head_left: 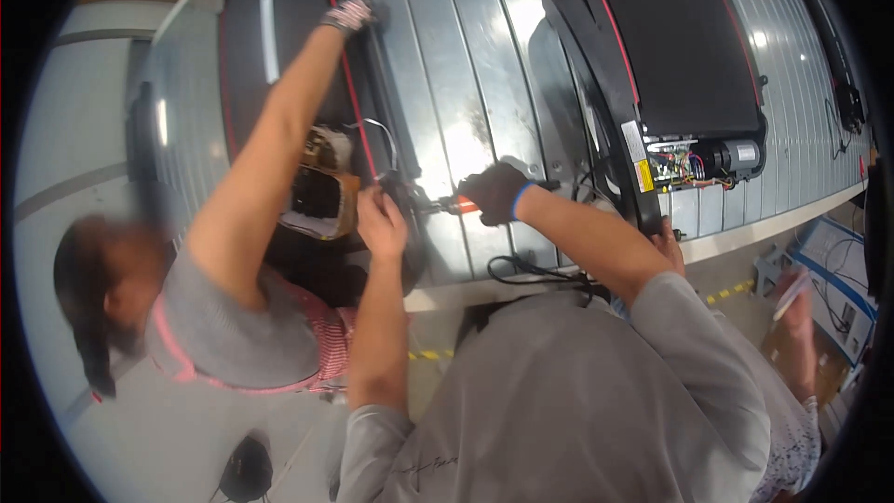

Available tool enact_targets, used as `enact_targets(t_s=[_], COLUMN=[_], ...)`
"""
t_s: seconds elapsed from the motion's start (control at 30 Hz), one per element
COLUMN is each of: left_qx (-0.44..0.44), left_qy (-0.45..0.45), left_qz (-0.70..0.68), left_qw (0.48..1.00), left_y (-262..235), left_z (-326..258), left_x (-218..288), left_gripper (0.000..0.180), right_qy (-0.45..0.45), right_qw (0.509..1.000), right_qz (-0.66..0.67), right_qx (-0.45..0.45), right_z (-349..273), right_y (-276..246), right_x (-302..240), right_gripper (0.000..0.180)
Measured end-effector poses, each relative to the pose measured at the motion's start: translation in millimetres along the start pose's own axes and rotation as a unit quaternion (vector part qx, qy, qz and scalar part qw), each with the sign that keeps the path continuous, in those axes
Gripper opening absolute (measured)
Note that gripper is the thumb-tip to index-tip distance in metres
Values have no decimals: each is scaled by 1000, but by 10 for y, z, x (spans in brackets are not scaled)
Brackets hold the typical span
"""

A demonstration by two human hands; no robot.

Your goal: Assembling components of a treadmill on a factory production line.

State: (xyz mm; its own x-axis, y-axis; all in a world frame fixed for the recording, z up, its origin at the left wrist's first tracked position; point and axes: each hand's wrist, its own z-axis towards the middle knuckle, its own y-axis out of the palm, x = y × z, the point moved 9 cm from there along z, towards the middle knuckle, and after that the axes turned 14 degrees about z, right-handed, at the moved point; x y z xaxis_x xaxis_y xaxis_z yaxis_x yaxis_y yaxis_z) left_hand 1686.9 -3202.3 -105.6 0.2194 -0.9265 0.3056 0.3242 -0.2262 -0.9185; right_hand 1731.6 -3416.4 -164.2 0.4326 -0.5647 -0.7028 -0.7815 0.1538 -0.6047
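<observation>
My right hand [498, 193], in a dark glove with a blue cuff, is wrapped round a power screwdriver [466, 205] with an orange and black body. Its metal shaft lies level and points left at the corner of a black treadmill deck [358, 93] with red edge stripes. Bare, my left hand [380, 221] has its fingers closed at that corner, beside the screwdriver's tip. What they pinch is hidden. Near it, an opened motor bay [321, 205] shows tan and black parts, and a white wire [384, 130] curves above the corner.
On the left, a co-worker's gloved hand [349, 15] rests on the deck. A second deck [670, 37] with exposed wiring and a motor [731, 156] lies right on the ribbed metal table [456, 56]. A black cable [535, 268] loops near the edge. Other people's hands [669, 247] show right.
</observation>
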Motion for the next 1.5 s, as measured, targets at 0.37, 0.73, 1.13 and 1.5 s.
enact_targets(t_s=[0.37, 0.73, 1.13, 1.5], left_qx=[-133, -4, -18, -129], left_qy=[-121, -16, 132, 50], left_qz=[173, 102, -58, 15], left_qw=[968, 995, 989, 990], left_y=[-647, -1114, -1474, -1773], left_z=[-13, -1010, -3137, -4535], left_x=[-1151, -506, 343, 335], left_gripper=[46, 37, 23, 29], right_qy=[4, 250, 332, 503], right_qw=[835, 808, 862, 797], right_qz=[226, 300, 269, 324], right_qx=[501, 442, 274, 85], right_z=[-1728, -3136, -4077, -5569], right_y=[-162, 1025, 3094, 5680], right_x=[-841, -1075, -237, 456], right_gripper=[65, 58, 66, 71])
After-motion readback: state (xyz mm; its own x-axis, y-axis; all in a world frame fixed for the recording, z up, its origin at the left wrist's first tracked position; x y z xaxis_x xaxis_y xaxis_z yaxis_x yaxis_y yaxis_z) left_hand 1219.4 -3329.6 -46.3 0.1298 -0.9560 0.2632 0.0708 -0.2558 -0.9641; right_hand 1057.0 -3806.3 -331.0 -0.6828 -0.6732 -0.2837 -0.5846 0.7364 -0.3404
